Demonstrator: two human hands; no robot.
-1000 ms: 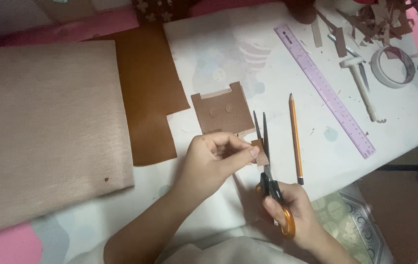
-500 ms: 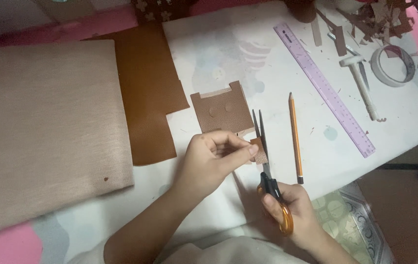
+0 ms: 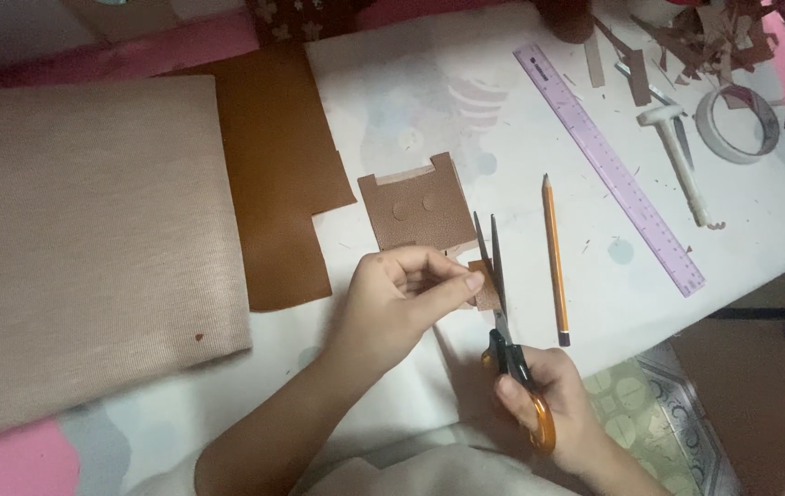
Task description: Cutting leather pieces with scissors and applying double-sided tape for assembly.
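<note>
Head cam is the only angle, so it all comes from there, looking straight down at your work. Your left hand (image 3: 403, 298) is pinching a small brown scrap (image 3: 482, 284) between thumb and fingertips, a tight narrow grip right at the piece's left edge. Your right hand (image 3: 539, 404) is wrapped around the orange handles of the scissors (image 3: 501, 312), fingers through the loops, holding them firmly. The blades point away from you and stand just slightly parted, with the scrap sitting right against the left blade. I honestly can't tell whether the blades are actually biting into it or just touching its edge.

Just above your left hand there's a bigger cut brown piece (image 3: 416, 210) lying flat, roughly square with a tab on top and two round marks on it. It's near the scissor tips but apart from them. To its left is a large brown sheet (image 3: 278, 174) with a notch cut out of its right side, and further left a big beige ribbed fabric (image 3: 80, 239) covers a good part of the surface.

Right of the scissors, an orange pencil (image 3: 554, 257) lies almost parallel to the blades, close by but not touching. Beyond that, a purple ruler (image 3: 608, 170) runs diagonally. Up in the far right corner you've got a white-handled tool (image 3: 682, 161), a roll of tape (image 3: 738, 124) and a pile of brown offcuts (image 3: 705, 32). Everything sits on a white patterned table cover (image 3: 411, 101).
</note>
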